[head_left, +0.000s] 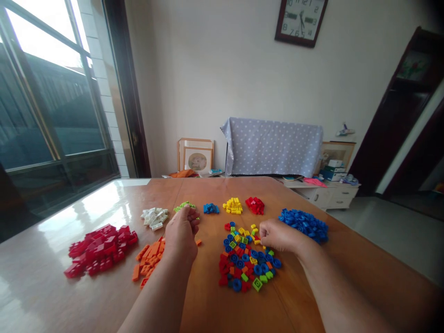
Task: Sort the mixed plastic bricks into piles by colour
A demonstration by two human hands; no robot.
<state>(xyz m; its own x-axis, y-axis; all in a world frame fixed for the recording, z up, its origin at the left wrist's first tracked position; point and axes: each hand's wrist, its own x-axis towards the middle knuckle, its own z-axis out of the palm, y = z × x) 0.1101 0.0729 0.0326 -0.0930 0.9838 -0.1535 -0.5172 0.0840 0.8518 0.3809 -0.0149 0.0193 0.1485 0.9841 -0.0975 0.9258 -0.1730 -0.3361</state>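
Note:
My left hand (182,231) is raised over the table between the lime-green brick pile (183,206) and the orange brick pile (150,259). Its fingers are curled together, and whatever they hold, if anything, is hidden. My right hand (276,235) is closed at the upper right edge of a mixed heap of toy building bricks (247,261) in red, blue, yellow, green and orange. Its fingertips are beside some yellow bricks (255,235); I cannot see what is in them. A single orange brick (198,242) lies just right of my left hand.
Sorted piles surround the heap: dark red bricks (102,249), white bricks (154,217), small blue bricks (211,208), yellow bricks (232,206), red bricks (255,205) and a large blue pile (305,225). All rest on a brown wooden table (204,305).

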